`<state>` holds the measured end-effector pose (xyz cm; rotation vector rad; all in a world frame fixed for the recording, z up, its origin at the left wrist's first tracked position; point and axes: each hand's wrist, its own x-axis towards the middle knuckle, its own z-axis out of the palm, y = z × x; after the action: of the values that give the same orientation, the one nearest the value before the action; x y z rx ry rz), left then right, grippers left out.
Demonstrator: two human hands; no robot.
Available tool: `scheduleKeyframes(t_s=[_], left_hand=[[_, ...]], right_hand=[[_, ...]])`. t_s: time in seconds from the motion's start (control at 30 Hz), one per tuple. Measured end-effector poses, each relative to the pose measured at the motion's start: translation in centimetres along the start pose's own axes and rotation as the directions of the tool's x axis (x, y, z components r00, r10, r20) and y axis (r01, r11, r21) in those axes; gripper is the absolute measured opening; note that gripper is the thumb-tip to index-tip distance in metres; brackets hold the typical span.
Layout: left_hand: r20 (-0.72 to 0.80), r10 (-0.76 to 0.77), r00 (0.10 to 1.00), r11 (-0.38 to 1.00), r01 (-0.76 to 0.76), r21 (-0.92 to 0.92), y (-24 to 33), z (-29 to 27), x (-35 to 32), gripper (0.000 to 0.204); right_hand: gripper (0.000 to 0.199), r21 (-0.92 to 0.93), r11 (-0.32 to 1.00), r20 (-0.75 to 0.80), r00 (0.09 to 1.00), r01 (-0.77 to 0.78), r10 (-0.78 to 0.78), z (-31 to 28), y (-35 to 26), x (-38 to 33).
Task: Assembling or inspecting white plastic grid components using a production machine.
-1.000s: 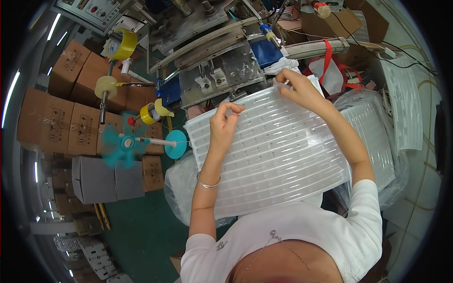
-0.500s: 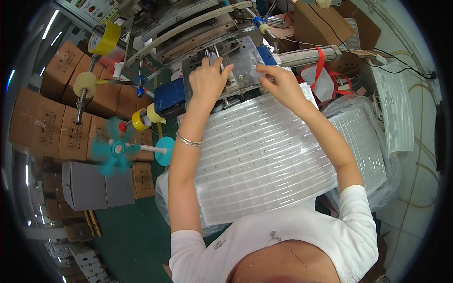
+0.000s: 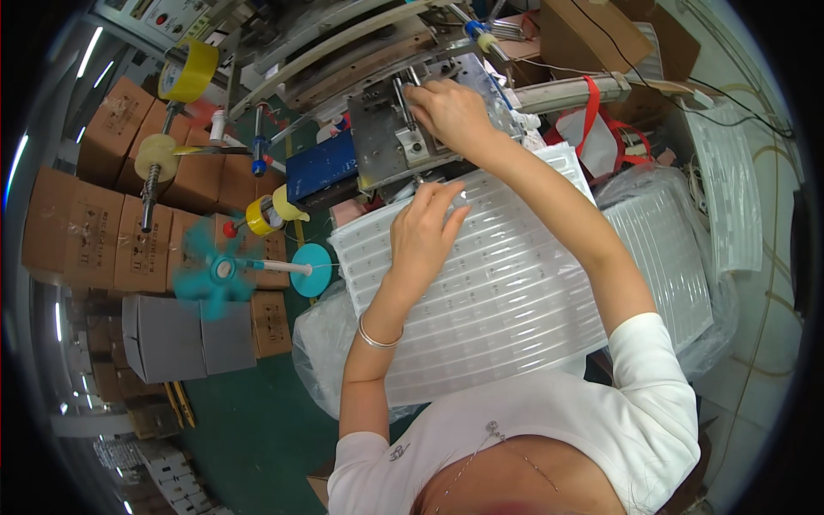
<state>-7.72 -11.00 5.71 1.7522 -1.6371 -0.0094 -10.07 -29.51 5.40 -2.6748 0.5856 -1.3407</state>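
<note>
My right hand (image 3: 453, 118) reaches over the metal fixture plate (image 3: 378, 137), its fingertips bent together beside the steel rods (image 3: 403, 101). What those fingers hold, if anything, is hidden. Nearer to me, my left hand (image 3: 422, 230) is over the far part of a white translucent ribbed plastic tray (image 3: 489, 300). Its thumb and fingers are apart, with nothing visible between them, and the fingertips lie close to the fixture's front edge. The tray has rows of small marks and spreads across the space before me.
A blue block (image 3: 319, 167) adjoins the fixture's left side. Left of it are yellow tape rolls (image 3: 189, 73), a teal fan (image 3: 225, 269) with blurred blades, and stacked cartons (image 3: 69, 227). More ribbed trays (image 3: 657, 257) in clear plastic and a red-strapped bag (image 3: 588, 142) are at right.
My left hand has come back off the fixture toward me, over the tray. My right hand has moved left onto the rods; the small clear piece it pinched no longer shows.
</note>
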Motion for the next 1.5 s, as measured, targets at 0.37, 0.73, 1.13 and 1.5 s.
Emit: scheduleKeyframes(t_s=[0.37, 0.73, 1.13, 1.5], left_hand=[[0.141, 0.303, 0.942, 0.949, -0.285, -0.137, 5.6, 7.5, -0.5, 0.028], [0.419, 0.323, 0.849, 0.946, -0.303, -0.117, 9.9, 15.5, -1.1, 0.02], [0.266, 0.372, 0.889, 0.928, -0.363, -0.083, 8.5, 14.1, -2.6, 0.045], [-0.474, -0.461, 0.751, 0.86, 0.244, -0.449, -4.1, -11.0, -5.4, 0.018]], right_hand=[[0.031, 0.25, 0.917, 0.104, 0.951, -0.309, 0.292, -11.6, 5.1, -6.4], [0.026, 0.339, 0.735, 0.138, 0.804, -0.588, 0.579, -20.0, 8.5, -14.7], [0.02, 0.45, 0.797, 0.154, 0.914, -0.402, 0.374, -15.1, 4.7, -12.8], [0.024, 0.592, 0.801, 0.49, 0.747, 0.093, -0.449, -3.7, -16.1, -15.5]])
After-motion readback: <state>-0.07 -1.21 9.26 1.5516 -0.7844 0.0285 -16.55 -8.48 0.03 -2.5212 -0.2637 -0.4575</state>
